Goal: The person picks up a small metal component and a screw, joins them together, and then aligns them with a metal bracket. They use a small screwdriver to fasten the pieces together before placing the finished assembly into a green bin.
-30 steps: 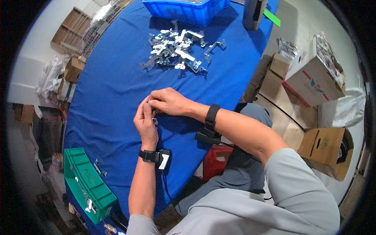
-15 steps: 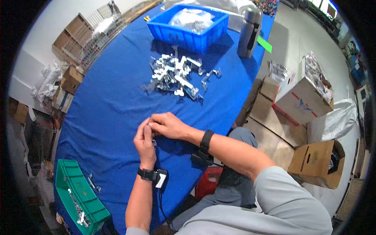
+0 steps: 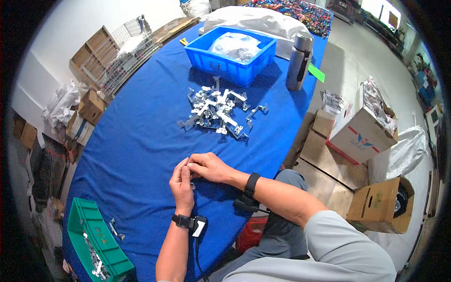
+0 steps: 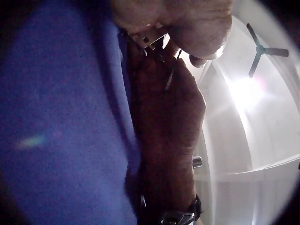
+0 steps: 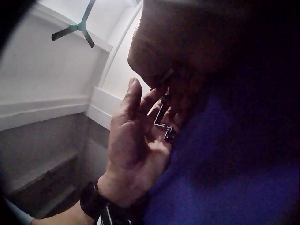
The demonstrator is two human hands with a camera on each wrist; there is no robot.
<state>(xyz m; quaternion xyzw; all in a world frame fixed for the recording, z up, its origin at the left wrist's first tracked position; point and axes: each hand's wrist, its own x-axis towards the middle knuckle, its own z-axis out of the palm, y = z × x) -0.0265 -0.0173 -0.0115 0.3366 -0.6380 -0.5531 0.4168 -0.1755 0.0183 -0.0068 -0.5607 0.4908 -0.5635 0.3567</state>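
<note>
My left hand [image 3: 182, 190] and right hand [image 3: 210, 168] meet over the blue cloth near the middle of the table. Between them is a small bent metal bracket [image 5: 162, 124], its stepped end sticking out along the left palm in the right wrist view. Fingers of the left hand curl round this bracket, while the right thumb and fingertips pinch its far end, mostly hidden by the hands. Slotted metal [image 4: 152, 36] shows between both hands in the left wrist view. Beyond them lies a pile of similar metal brackets [image 3: 216, 110].
A blue bin [image 3: 225, 66] holding a clear plastic bag stands behind the pile, with a steel flask [image 3: 299, 63] to its right. At the lower left is a green bin [image 3: 105, 244] with metal parts inside, and a loose bracket [image 3: 115, 228] lies beside it. Cardboard boxes [image 3: 378, 204] stand right of the table.
The head view has tilted up, so the blue bin, flask and far table end now show more fully. Both hands stay together on the bracket, with little visible movement.
</note>
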